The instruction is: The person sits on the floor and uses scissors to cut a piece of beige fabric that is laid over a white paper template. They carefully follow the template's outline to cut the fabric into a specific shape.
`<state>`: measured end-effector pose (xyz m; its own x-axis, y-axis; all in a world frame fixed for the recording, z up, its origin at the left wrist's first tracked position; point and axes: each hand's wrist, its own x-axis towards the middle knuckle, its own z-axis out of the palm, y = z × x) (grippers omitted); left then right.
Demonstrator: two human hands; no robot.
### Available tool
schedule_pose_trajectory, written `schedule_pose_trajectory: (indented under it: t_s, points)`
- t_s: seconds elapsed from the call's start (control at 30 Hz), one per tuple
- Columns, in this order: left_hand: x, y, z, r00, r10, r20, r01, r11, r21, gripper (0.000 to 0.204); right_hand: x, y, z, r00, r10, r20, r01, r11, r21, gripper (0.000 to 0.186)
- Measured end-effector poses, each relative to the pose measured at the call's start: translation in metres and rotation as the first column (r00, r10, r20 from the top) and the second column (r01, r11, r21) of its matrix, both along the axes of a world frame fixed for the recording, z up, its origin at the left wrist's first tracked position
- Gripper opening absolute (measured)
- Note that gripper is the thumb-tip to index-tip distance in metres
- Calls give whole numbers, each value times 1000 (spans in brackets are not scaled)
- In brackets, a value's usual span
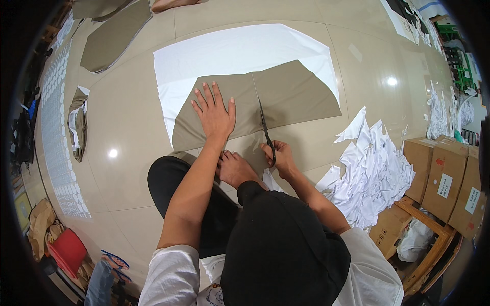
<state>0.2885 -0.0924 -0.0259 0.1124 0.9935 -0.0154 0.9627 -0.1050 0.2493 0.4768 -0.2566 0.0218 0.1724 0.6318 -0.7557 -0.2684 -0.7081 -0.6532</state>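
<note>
A brown piece of fabric [296,92] lies on a larger white cloth [214,56] spread over the floor. My left hand [214,116] presses flat on the fabric's left half, fingers spread. In my right hand [282,157] are black-handled scissors [264,122], my fingers closed round the handles at the fabric's near edge. Their blades point away from me, across the fabric's middle. Between the blade tips and the far edge runs a thin line; whether it is a cut or a crease I cannot tell.
My bare foot [237,169] rests close to the fabric's near edge. White cloth scraps [375,171] are heaped to the right, beside cardboard boxes [444,178]. More brown fabric [115,38] lies at the far left, and a folded bundle [78,125] sits nearer.
</note>
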Motion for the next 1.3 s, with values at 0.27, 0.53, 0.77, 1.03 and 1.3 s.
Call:
schedule_pose_trajectory:
  t_s: [0.27,0.53,0.77,1.03,1.3]
  points:
    - [0,0,1,1000,-1,7,1,1000,12,83,0,-3,-3,1000,-4,-1,4,1000,3,35]
    - [1,0,3,1000,1,29,-1,1000,15,83,2,-6,-5,999,25,19,-25,1000,6,34]
    - [1,0,1,1000,1,14,-1,1000,8,83,2,-5,-3,999,37,22,-36,999,-30,37]
    - [0,0,0,1000,-1,18,1,1000,17,83,6,18,-1,1000,16,6,-16,1000,4,41]
    - [0,-1,0,1000,-7,21,7,1000,23,83,6,31,-6,1000,24,5,-24,999,29,39]
